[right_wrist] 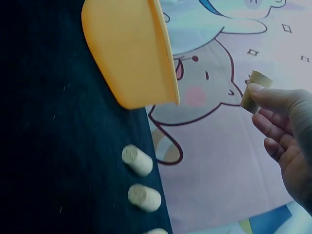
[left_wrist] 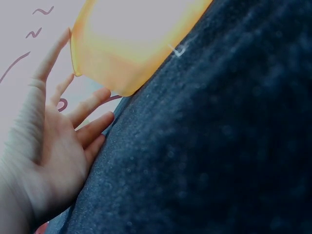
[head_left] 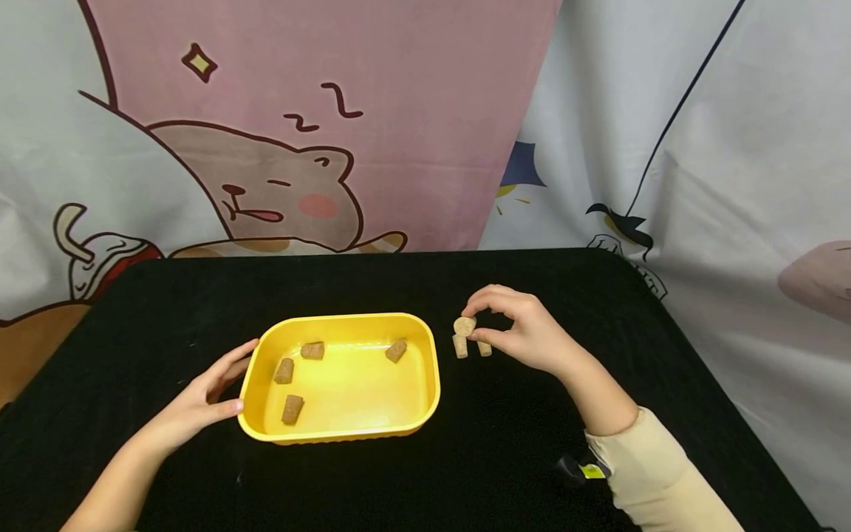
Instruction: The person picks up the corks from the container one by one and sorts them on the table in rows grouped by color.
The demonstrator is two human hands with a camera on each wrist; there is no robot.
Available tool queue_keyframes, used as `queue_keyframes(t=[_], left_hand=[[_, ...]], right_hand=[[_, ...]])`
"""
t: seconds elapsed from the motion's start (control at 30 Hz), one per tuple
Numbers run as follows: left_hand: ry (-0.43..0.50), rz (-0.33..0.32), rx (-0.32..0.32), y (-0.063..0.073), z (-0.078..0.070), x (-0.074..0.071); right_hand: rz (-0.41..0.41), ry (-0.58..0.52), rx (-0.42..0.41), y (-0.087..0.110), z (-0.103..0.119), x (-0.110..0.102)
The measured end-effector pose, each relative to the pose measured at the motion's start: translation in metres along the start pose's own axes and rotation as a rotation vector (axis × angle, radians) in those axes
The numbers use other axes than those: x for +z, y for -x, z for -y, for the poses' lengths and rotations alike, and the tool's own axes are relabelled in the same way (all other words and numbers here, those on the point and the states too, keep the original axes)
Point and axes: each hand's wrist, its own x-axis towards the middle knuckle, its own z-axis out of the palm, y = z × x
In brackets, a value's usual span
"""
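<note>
My right hand (head_left: 525,329) pinches a cork stopper (head_left: 465,326) between thumb and fingers, above the table to the right of a yellow plastic tray (head_left: 346,434). In the right wrist view the held cork (right_wrist: 257,91) is tilted. Just below that hand stand a light cork (head_left: 460,346) and another cork (head_left: 484,349), partly hidden by it. The right wrist view adds a third cork (right_wrist: 157,231), cut off by the frame. Several corks lie in the tray, among them one cork (head_left: 396,350) at its right. My left hand (head_left: 199,403) touches the tray's left side, fingers spread and fairly straight.
A black cloth (head_left: 505,458) covers the table. Near the right sleeve lies a small dark object with a yellow-green label (head_left: 592,471), partly hidden. Behind the table hangs a printed curtain (head_left: 425,148) with cartoon animals.
</note>
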Motion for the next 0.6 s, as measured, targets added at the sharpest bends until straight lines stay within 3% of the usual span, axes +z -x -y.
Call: queue_keyframes(t=[0.4, 0.6], left_hand=[[0.000, -0.005, -0.024, 0.000, -0.001, 0.000], [0.006, 0.001, -0.026, 0.000, -0.002, 0.000]], right_hand=[[-0.110, 0.064, 0.087, 0.031, -0.019, -0.017], [-0.131, 0.114, 0.186, 0.048, -0.027, -0.023]])
